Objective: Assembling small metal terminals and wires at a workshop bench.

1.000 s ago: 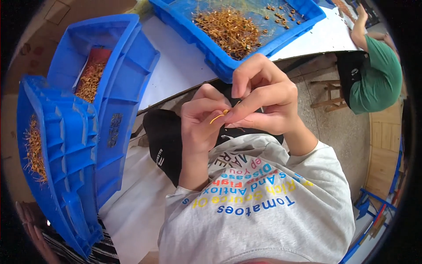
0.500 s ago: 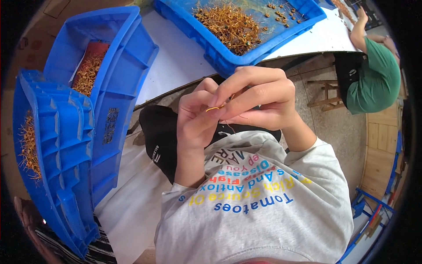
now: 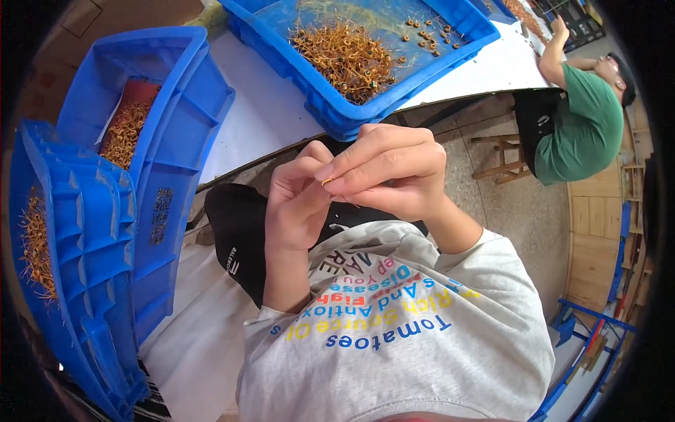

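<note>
My left hand [image 3: 292, 200] and my right hand [image 3: 394, 169] meet in front of my shirt, fingers pinched together. Between the fingertips shows a small bright loop of copper-coloured wire [image 3: 327, 181]; most of the piece is hidden by the fingers. A thin end of wire sticks out below the right fingers. Beyond my hands, a shallow blue tray [image 3: 330, 125] holds a heap of small wire-wound ring coils [image 3: 344, 60] with long loose leads. Several neater coils [image 3: 430, 35] lie apart at its right side.
To the left stand two blue plastic bins, an upper bin [image 3: 179, 112] and a nearer one [image 3: 91, 211], with more coils inside. The tray rests on a white-covered table [image 3: 256, 105]. At the right, a person in a green shirt [image 3: 583, 126] sits on a wooden stool [image 3: 503, 158].
The wire loop showing at my fingertips is smaller, and the fingers have drawn closer around it. The whole view has shifted slightly, with the tray and bins now further left.
</note>
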Available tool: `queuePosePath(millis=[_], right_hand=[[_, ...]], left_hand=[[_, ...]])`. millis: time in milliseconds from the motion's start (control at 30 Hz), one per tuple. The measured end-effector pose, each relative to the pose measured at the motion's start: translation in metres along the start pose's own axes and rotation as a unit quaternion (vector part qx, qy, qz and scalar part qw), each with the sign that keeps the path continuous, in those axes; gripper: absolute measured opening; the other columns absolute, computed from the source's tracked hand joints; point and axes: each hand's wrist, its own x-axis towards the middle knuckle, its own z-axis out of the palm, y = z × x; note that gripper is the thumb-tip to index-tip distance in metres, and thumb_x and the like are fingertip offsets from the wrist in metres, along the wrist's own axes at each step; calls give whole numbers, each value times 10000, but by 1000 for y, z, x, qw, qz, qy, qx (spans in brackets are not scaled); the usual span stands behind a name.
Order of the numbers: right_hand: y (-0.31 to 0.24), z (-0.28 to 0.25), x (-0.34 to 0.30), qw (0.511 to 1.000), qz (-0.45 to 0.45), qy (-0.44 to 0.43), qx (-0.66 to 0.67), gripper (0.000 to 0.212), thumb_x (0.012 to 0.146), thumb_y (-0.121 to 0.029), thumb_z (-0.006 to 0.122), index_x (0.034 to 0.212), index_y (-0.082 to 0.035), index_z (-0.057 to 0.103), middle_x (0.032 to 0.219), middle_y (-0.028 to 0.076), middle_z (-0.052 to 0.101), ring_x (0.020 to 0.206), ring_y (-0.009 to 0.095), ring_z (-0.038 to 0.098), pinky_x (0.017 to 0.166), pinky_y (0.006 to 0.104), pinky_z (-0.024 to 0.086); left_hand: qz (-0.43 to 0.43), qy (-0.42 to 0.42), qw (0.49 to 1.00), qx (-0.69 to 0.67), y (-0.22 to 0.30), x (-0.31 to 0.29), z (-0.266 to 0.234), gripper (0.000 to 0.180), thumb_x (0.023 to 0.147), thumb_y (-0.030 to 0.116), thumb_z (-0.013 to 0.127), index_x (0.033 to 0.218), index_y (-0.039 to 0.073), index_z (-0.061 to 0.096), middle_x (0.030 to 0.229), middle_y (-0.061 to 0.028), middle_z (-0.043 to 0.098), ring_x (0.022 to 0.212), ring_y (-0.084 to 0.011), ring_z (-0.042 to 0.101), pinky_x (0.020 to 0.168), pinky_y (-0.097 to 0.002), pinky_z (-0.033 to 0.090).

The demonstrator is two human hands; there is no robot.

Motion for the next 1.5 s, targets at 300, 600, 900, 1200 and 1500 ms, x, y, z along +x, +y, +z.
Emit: queuePosePath(millis=[300, 600, 900, 1200, 1500], right_hand=[[-2, 1, 3, 1000, 14, 13, 16, 108, 725, -20, 785, 832, -28, 778, 909, 103, 749, 621, 112, 542, 585, 227, 378], [-5, -33, 37, 996, -13, 47, -70, 103, 759, 39, 744, 845, -17, 754, 905, 73, 727, 672, 140, 621, 626, 241, 504], [13, -49, 51, 940, 143, 69, -301, 141, 747, 6, 773, 879, -39, 754, 855, 22, 725, 564, 96, 488, 519, 217, 404], [9, -52, 59, 907, 198, 35, -370, 135, 763, -49, 789, 894, -69, 759, 930, 16, 724, 607, 64, 471, 522, 177, 351], [-2, -4, 137, 933, 44, -84, -347, 147, 770, -75, 777, 915, -65, 751, 948, 24, 732, 635, 110, 536, 554, 218, 437]], left_hand=[[-10, 5, 1000, -21, -1, -1, 2, 138, 890, 29, 631, 1002, 37, 711, 944, -70, 525, 821, -150, 477, 747, -240, 390], [-44, -15, 987, 157, 15, 3, 5, 151, 881, 24, 637, 1008, 28, 717, 949, -68, 544, 789, -128, 459, 709, -228, 364], [-94, -122, 926, 345, 20, 6, 13, 128, 864, 61, 644, 950, 13, 727, 878, -59, 594, 751, -141, 494, 673, -236, 358], [-79, -101, 925, 357, 23, 5, 12, 136, 854, 7, 638, 952, 21, 731, 880, -45, 610, 745, -133, 498, 671, -242, 359], [-169, -209, 823, 501, 16, 0, 9, 202, 907, 147, 639, 1067, 33, 681, 965, -71, 626, 781, -209, 560, 730, -299, 420]])
